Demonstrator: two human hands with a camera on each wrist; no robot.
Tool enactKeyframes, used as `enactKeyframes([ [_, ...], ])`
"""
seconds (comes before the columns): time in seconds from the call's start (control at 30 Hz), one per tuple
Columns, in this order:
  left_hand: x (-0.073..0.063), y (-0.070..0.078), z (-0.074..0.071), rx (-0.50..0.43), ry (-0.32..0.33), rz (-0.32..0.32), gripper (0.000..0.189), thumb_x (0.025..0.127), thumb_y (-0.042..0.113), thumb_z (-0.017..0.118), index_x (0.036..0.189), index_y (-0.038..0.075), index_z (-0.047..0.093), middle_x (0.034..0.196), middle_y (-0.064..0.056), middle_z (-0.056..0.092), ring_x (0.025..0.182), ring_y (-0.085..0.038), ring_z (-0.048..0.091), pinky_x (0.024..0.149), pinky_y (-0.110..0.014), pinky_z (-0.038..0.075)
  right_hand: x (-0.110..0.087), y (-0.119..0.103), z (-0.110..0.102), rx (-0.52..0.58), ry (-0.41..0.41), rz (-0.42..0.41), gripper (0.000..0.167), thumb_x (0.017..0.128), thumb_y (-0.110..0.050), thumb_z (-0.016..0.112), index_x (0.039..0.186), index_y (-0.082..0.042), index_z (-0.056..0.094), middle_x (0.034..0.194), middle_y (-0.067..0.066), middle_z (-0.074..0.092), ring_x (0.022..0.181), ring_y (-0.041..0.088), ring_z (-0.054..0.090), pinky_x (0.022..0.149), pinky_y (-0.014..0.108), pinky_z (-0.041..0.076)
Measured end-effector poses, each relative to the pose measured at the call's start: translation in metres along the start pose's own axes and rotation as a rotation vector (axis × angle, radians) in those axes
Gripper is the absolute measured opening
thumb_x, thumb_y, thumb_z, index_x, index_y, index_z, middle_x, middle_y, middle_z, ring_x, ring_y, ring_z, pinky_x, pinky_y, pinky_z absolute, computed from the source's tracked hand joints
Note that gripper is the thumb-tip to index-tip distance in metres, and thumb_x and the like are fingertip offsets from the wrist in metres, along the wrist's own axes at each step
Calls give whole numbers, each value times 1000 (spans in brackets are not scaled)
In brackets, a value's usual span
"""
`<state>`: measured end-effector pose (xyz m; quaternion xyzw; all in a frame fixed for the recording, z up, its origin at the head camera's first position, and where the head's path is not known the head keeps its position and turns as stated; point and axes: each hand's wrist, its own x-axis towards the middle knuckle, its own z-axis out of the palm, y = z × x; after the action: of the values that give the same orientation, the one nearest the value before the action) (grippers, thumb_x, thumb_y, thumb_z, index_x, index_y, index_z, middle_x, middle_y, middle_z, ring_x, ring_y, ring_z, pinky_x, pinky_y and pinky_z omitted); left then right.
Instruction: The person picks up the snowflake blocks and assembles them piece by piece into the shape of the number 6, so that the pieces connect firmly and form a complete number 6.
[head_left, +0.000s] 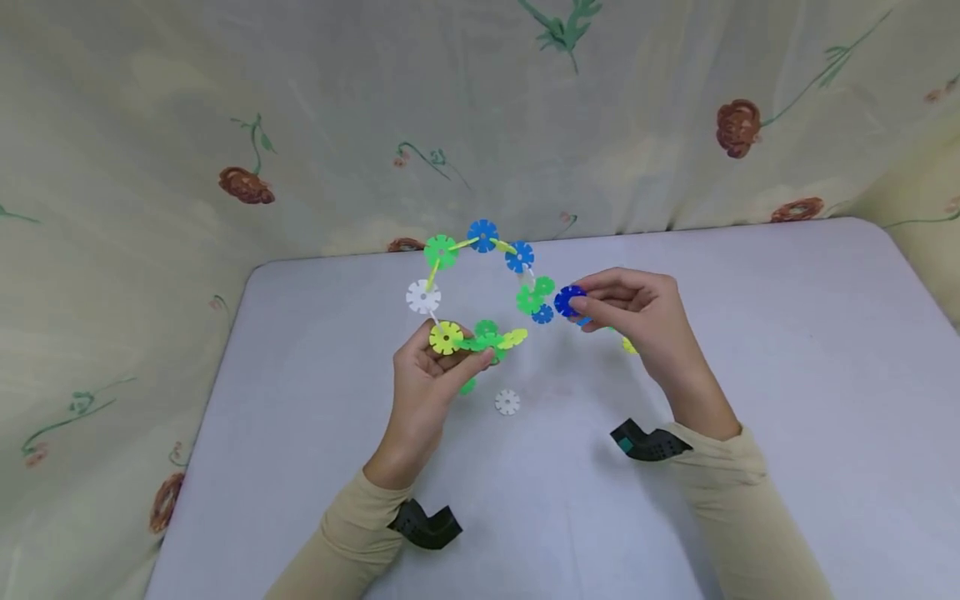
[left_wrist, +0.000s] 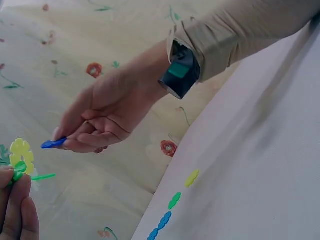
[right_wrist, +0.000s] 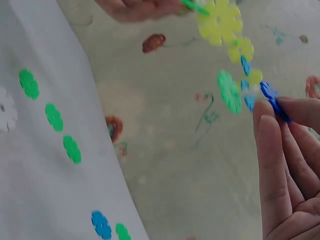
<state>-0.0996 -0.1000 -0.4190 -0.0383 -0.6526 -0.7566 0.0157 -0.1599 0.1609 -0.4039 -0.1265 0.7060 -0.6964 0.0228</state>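
Observation:
My left hand point(head_left: 427, 379) pinches a curved chain of notched plastic discs by its lower end, near a yellow disc point(head_left: 446, 337) and a green disc point(head_left: 486, 342). The chain rises and arcs over through a white disc point(head_left: 423, 297), a green disc point(head_left: 441, 251) and blue discs point(head_left: 483, 236), held above the table. Between thumb and fingers, my right hand point(head_left: 637, 304) holds a dark blue notched disc point(head_left: 567, 300), apart from the yellow piece at the chain's lower end. The left wrist view shows this dark blue disc point(left_wrist: 54, 143) edge-on at the fingertips.
Loose discs lie on the white table point(head_left: 300, 417): a white disc point(head_left: 507, 402) in front, a blue disc point(head_left: 542, 314), and a yellow disc point(head_left: 628, 345) partly behind the right hand. Several green discs point(right_wrist: 54, 117) also lie there. A flowered curtain point(head_left: 337, 125) hangs behind.

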Motion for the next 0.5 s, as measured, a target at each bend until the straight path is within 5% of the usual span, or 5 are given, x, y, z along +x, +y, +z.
enactKeyframes([
  [0.17, 0, -1, 0, -3, 4, -3, 26, 89, -5, 76, 108, 0, 60, 97, -1, 73, 88, -15, 78, 85, -35, 65, -4, -6, 15, -18, -133, -10, 21, 92, -2, 76, 110, 9, 72, 91, -1, 81, 80, 17, 79, 72, 33, 66],
  [0.5, 0, -1, 1, -9, -6, 3, 25, 89, -6, 75, 108, -2, 59, 97, 0, 73, 91, -15, 78, 85, -37, 65, -9, -10, 22, -84, -127, -26, 20, 91, -5, 78, 108, 5, 73, 90, -2, 81, 79, 18, 79, 72, 35, 66],
])
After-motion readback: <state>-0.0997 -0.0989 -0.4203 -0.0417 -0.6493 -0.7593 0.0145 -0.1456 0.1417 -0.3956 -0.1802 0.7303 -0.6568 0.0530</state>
